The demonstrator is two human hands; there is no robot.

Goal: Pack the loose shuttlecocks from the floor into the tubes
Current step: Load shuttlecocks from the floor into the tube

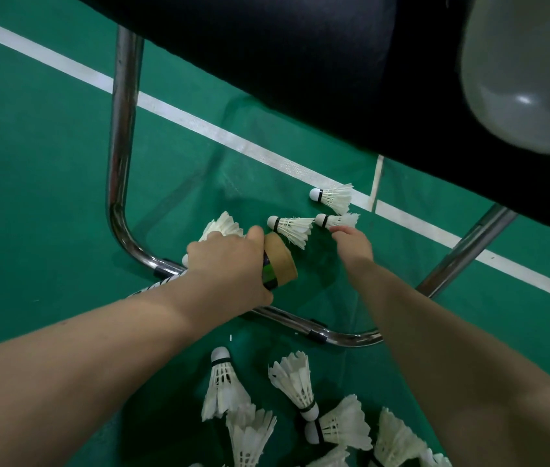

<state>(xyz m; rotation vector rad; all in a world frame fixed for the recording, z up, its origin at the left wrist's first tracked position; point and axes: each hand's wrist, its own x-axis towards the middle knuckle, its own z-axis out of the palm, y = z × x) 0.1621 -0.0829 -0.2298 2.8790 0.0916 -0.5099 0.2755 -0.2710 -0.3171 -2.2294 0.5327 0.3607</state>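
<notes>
Left hand: the left hand [230, 264] is wrapped round a brown cardboard tube with a green label [280, 262] and holds it low over the floor, with the tube's brown end pointing away from the person.
Right hand: the right hand [352, 246] reaches under the seat. Its fingertips [336, 229] are at the skirt of a white feather shuttlecock with a black band [339, 220]; I cannot tell whether they pinch it or only touch it.
Neighbouring shuttlecocks: a second white shuttlecock [292, 227] lies just left of that one, near the tube's end. A third white shuttlecock [332, 197] lies on the court line beyond. A fourth shuttlecock [223, 225] shows its feathers behind the left hand.
Near heap: a pile of loose white shuttlecocks [295, 382] lies on the floor between the forearms, on the person's side of the chair's lower bar.
Floor: the green court floor [31, 197] is crossed by a white painted line [199, 124].
Chair: a chrome tubular chair frame [120, 129] stands on the floor, and its black padded seat [300, 62] overhangs the far shuttlecocks.
Under the left forearm: a white striped handle [157, 285] is mostly hidden.
Top right: a grey rounded shape [529, 79] is too blurred to identify.
</notes>
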